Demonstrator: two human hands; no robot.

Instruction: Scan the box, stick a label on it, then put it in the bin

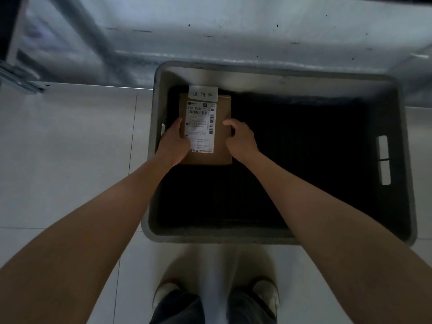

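Note:
A flat brown cardboard box (222,136) is inside the far left part of a large grey plastic bin (275,237) on the floor. The box carries a white shipping label with barcodes (200,127) and a smaller white sticker with printed characters (203,94) at its far edge. My left hand (174,143) grips the box's left edge, thumb on top. My right hand (240,137) holds the right edge, fingers curled over it. Whether the box rests on the bin's dark floor or hangs just above it is unclear.
The bin's interior is dark, and its right wall has a handle slot (384,160). A metal frame or table leg structure (98,43) runs behind the bin. White floor tiles (65,148) lie to the left, and my two shoes (217,300) stand just before the bin.

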